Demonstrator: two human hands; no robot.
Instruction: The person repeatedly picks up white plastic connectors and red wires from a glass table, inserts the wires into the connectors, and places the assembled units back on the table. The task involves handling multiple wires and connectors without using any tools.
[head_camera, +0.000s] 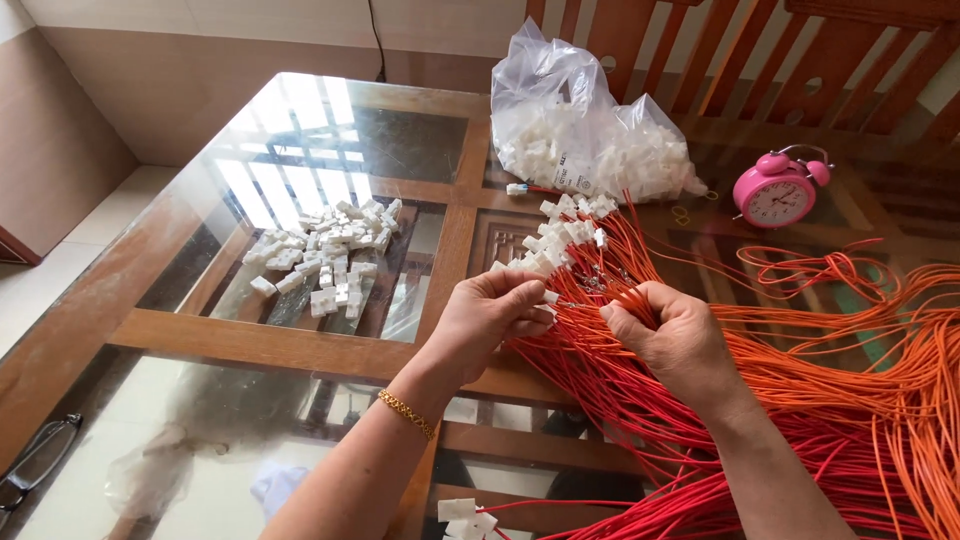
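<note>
Hands meet over a sheaf of red wires on a glass-topped surface (300, 150): the left hand (490, 315) has its fingertips pressed together on a small white connector (549, 297), while the right hand (672, 330) is curled shut, pinching a few wires (600, 350) just beside it. The connector sits between the two hands, near the middle of the surface, at the tip of the wire bundle.

More wires (850, 400) lie in loose orange-red loops to the right, and the tangle looks likely to snag: a pull on one strand could drag its neighbours, with fitted connectors (565, 225) fanned out just beyond the hands. The metal ends of the wires are too small to make out, so a bent or half-seated terminal could pass unnoticed.

A loose pile of connectors (325, 255) rests on the glass to the left, well apart from the hands; on so smooth a top a sweep of the forearm could scatter them to the floor. A clear bag (585, 130) of more connectors slumps at the far side, its mouth open. A pink alarm clock (780, 190) stands far right, close to the wire loops. Spectacles (35, 460) lie at the near left edge, where a nudge could tip them off.
</note>
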